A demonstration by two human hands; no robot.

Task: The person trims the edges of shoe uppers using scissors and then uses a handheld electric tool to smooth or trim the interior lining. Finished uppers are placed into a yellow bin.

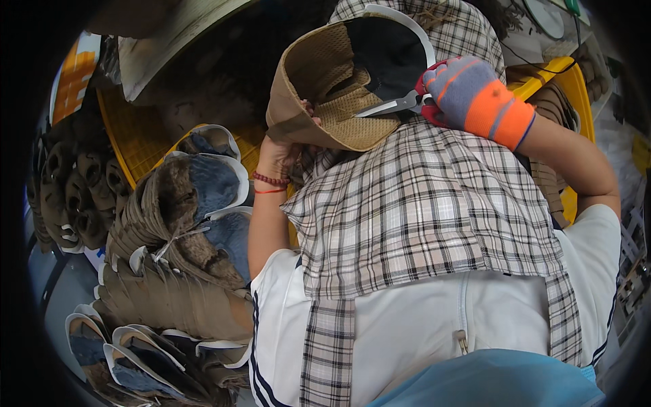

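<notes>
A tan mesh shoe upper (298,74) with a dark lining and a white edge strip is held up above my lap. My left hand (279,153) grips its lower left side from behind. Most of that hand is hidden, though a few fingertips show inside the opening. In an orange and grey glove, my right hand (468,95) is closed around the red handles of a pair of scissors (393,105). The scissor blades point left and reach into the upper, close to its mesh inner face. Beneath lies my plaid apron (420,210).
Stacked brown uppers with fuzzy and blue linings (152,214) stand to my left, with more bundles (135,356) below. Behind them is a yellow crate (125,139). Another yellow crate (582,81) on the right holds tan pieces. Dark rolled uppers (81,183) are piled at far left.
</notes>
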